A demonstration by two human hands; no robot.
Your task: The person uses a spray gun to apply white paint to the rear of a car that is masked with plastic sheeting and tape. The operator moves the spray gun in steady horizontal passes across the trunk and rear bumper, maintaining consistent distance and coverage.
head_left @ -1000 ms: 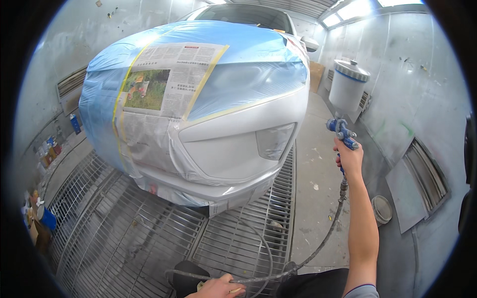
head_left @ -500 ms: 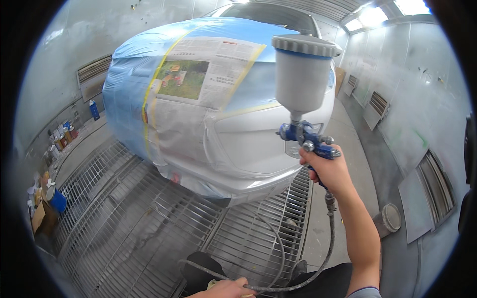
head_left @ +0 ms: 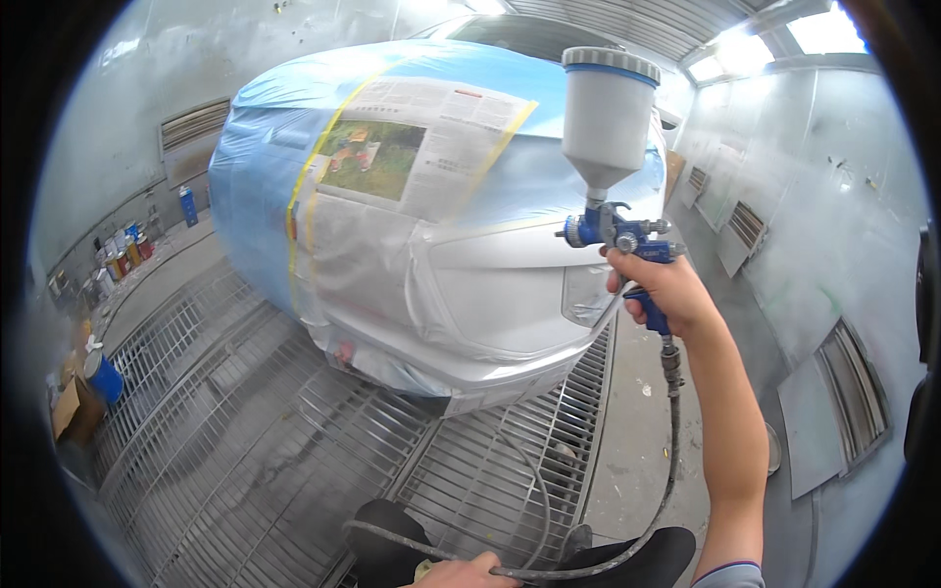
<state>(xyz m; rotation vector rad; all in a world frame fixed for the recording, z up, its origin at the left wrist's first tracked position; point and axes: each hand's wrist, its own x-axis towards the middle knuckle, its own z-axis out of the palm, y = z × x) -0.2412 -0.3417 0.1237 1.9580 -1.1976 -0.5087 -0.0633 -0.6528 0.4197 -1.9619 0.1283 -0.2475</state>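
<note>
My right hand (head_left: pixel 662 294) is closed around the grip of a blue and silver spray gun (head_left: pixel 616 230), a white gravity cup (head_left: pixel 606 122) upright on top and an air hose (head_left: pixel 667 451) hanging beneath. The gun's nozzle points left, in front of a car's white bumper (head_left: pixel 500 304). Blue plastic film (head_left: pixel 255 186), newspaper (head_left: pixel 431 137) and yellow tape mask the car's front. A faint haze hangs around it. At the bottom edge my left hand (head_left: pixel 461 573), partly cropped, is closed on the hose, its fingertips largely hidden.
Metal floor grating (head_left: pixel 274 421) lies below the car. Along the left wall stand cans and bottles (head_left: pixel 123 260), a blue container (head_left: pixel 103 377) and a cardboard box (head_left: pixel 74 416). The right wall has louvred vents (head_left: pixel 853 387). My legs (head_left: pixel 382 529) show at the bottom.
My right hand has swung left with the gun over the last second, from beside the bumper to in front of it, and the gun now sits more side-on. A light haze has appeared.
</note>
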